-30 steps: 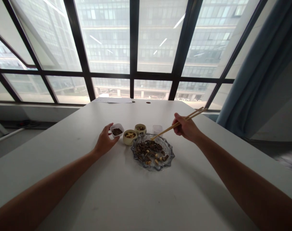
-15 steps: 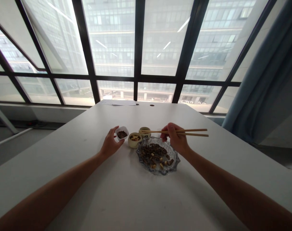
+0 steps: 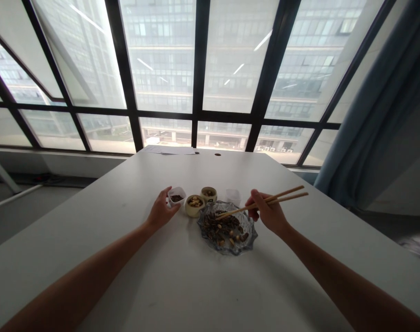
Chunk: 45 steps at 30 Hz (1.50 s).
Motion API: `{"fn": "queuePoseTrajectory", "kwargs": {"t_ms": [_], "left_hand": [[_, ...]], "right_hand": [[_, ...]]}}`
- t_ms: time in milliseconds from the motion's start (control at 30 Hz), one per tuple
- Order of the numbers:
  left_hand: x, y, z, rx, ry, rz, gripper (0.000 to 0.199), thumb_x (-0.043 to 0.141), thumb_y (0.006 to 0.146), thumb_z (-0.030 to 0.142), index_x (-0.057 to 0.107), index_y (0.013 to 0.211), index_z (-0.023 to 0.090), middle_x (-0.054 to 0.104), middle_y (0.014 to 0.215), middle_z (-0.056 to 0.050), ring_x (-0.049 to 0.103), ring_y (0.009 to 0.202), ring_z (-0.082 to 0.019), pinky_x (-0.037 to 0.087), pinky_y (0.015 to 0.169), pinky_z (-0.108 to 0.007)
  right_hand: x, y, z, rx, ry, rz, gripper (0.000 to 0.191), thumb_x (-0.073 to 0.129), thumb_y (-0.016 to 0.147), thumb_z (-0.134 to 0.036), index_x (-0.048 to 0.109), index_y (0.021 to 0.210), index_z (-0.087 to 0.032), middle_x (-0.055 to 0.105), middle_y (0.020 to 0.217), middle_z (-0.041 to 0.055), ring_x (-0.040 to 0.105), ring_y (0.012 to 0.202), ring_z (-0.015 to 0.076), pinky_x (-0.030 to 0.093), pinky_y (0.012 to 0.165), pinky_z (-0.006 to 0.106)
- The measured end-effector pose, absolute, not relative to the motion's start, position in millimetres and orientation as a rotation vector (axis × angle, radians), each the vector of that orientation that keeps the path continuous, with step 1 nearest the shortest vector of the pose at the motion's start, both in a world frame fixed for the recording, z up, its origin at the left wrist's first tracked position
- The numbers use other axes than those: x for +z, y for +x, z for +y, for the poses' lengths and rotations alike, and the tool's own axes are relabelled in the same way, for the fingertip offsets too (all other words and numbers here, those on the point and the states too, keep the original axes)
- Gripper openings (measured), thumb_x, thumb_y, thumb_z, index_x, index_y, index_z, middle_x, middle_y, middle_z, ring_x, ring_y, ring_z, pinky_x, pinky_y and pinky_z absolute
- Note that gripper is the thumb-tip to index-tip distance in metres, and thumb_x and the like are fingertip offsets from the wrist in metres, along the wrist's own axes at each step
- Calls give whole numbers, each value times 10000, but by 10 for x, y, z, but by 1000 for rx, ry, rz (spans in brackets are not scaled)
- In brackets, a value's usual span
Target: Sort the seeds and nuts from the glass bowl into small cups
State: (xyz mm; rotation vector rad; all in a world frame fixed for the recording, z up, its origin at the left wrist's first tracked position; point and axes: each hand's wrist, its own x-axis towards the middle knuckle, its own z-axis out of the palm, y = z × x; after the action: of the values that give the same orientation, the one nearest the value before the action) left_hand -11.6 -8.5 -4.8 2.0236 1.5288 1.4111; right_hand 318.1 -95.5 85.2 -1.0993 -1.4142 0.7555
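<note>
My left hand [image 3: 162, 208] is closed around the near left side of a small white plastic cup [image 3: 177, 192] with dark seeds [image 3: 176, 198] inside. In my right hand [image 3: 267, 210] is a pair of wooden chopsticks [image 3: 279, 197], their tips down among the dark sunflower seeds [image 3: 215, 226] in a scalloped glass bowl [image 3: 242, 249]. Whether the tips pinch a seed is too small to tell. Pale nuts [image 3: 221, 242] lie among the seeds at the near side. Beside the cup stands a cream pot [image 3: 192, 212] of pale nuts; a second pot [image 3: 211, 190] behind holds a few pieces.
Behind the glass bowl stands a clear plastic cup [image 3: 233, 196]. Sheets of white paper [image 3: 170, 150] lie at the far edge of the white table [image 3: 127, 276], near two round holes. Tall windows rise beyond it, and a blue curtain [image 3: 358, 129] hangs at the right.
The chopstick tips have moved from over the rear pot down into the glass bowl, my right hand shifting right and nearer. The left hand's cup looks more upright now.
</note>
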Motion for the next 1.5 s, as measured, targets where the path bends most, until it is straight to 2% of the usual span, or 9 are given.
{"fn": "queuePoseTrajectory", "kwargs": {"t_ms": [200,333,533,700,933,1100,1267,1500], "left_hand": [[-33,-116,-85,1361,1981,1536,737,672,732,395,461,1374,101,598,1290,-194,624,1089,-278,576,827,-396],[-9,-109,-105,1349,1971,1550,727,673,733,418,472,1369,129,632,1230,-164,648,1036,-260,575,806,-381],[7,-104,-118,1321,1943,1574,735,674,725,438,480,1364,131,653,1182,-151,669,942,-238,571,792,-370],[-1,-101,-112,1327,1927,1560,726,675,723,431,479,1367,158,648,1198,-136,665,949,-234,564,813,-374],[-21,-113,-104,1315,1932,1560,744,683,731,449,473,1374,139,652,1173,-146,668,911,-222,566,801,-369],[5,-108,-120,1280,1923,1574,774,682,723,460,466,1382,115,644,1171,-157,671,862,-211,575,777,-367],[34,-97,-136,1293,1933,1571,760,684,724,456,474,1377,129,642,1176,-149,666,925,-228,578,770,-358],[28,-104,-132,1281,1929,1586,777,683,719,483,478,1375,121,645,1163,-146,667,907,-223,576,778,-360]], "right_hand": [[776,3282,-1157,730,-1184,-1686,545,571,851,-659,647,626,-168,586,450,15,513,364,112,403,354,212],[714,3282,-1153,690,-1166,-1791,521,539,899,-607,642,636,-169,607,483,21,533,391,113,416,378,210],[687,3291,-1082,778,-1178,-1590,573,580,819,-702,649,634,-164,601,454,22,526,347,116,409,339,213],[705,3356,-966,789,-1151,-1514,588,620,771,-724,648,590,-165,590,429,28,510,339,116,403,328,218],[709,3369,-947,779,-1139,-1730,530,624,835,-626,682,584,-163,614,450,39,528,355,118,409,344,215],[664,3392,-1008,668,-1098,-1770,528,578,875,-610,702,620,-165,619,461,39,531,358,120,412,350,222],[614,3407,-1058,507,-1064,-1709,560,539,896,-618,684,580,-179,579,410,33,496,333,117,392,337,229],[598,3392,-1089,502,-1086,-1741,559,512,915,-609,676,589,-185,582,415,29,502,326,117,393,325,223]]}}
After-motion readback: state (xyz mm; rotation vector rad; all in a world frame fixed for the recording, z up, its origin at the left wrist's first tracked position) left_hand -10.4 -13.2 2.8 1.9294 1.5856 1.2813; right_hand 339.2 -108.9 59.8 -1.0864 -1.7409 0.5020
